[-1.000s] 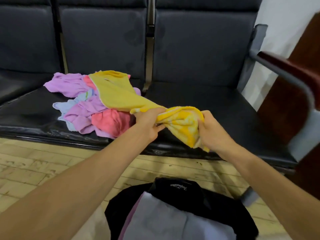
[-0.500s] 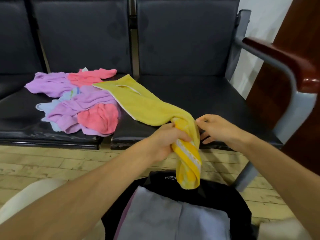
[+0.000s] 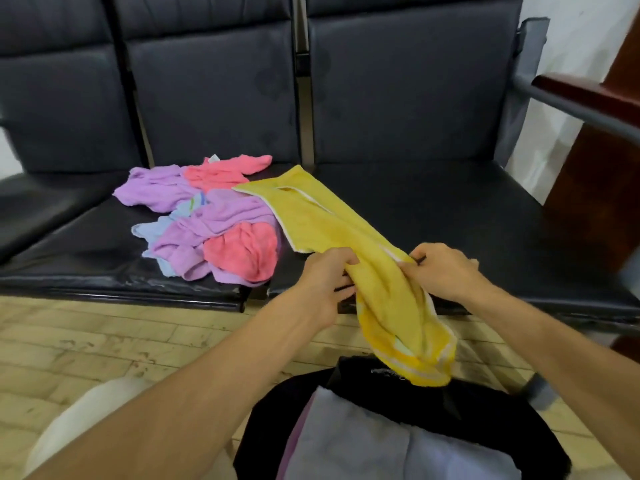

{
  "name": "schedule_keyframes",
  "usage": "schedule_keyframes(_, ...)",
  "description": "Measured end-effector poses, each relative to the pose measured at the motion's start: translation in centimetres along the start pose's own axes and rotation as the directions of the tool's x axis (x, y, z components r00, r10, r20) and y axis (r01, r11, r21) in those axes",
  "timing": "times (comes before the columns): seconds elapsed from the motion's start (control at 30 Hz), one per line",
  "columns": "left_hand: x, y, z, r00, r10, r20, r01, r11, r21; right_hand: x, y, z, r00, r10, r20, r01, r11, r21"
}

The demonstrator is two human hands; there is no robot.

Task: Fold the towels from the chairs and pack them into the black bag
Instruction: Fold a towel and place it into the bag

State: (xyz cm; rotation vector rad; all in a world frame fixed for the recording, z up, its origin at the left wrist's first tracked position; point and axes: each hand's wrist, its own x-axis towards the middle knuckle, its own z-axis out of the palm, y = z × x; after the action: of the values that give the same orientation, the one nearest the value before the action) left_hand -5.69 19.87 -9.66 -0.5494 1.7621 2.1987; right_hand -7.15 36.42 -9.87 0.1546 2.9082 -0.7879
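Two hands, one towel: both hands are on the yellow towel (image 3: pixel 332 230), which runs from mid-frame on the seat (image 3: pixel 450 209) down over its front edge.
Left hand (image 3: pixel 322 282): clamped on the towel's left edge, fingers curled into the cloth.
Right hand (image 3: pixel 440 271): pinching the right edge, level with the left, with the bunched cloth between them.
Towel state: rumpled and roughly lengthwise, with no neat fold in it yet. Its striped end dangles just above the bag (image 3: pixel 467 407).
Pile (image 3: pixel 207 230): crumpled purple, pink and pale blue towels lie left of centre on the seat, touching the yellow towel's far end. They overlap too much for me to count.
Bag: it sits open on the floor (image 3: pixel 86 334) at bottom centre, with pale folded cloth (image 3: pixel 363 445) lying flat inside and a lilac edge at its left.
Done, by my reckoning: some towels are already folded and packed, going by what lies in the bag.
Left to do: fold and pack the yellow towel, then every towel in the pile. I would put the job somewhere short of halfway.
Step in hand: it looks like the hands are spreading the yellow towel flat for its first fold.
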Motion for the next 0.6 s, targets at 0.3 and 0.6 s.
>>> schedule_keyframes(0.3, 0.2, 1.9, -1.2, 0.999, -0.045, 0.011, 0.046, 0.948, -0.314, -0.9, -1.4, 0.8, 0.996, -0.089, -0.001, 0.087, 0.978, 0.191)
schedule_keyframes(0.6, -0.2, 1.6, -1.1, 0.999, 0.024, 0.044, -0.019, 0.994, -0.104, -2.2, -1.4, -0.4, 0.999, -0.012, 0.053, -0.012, 0.906, 0.423)
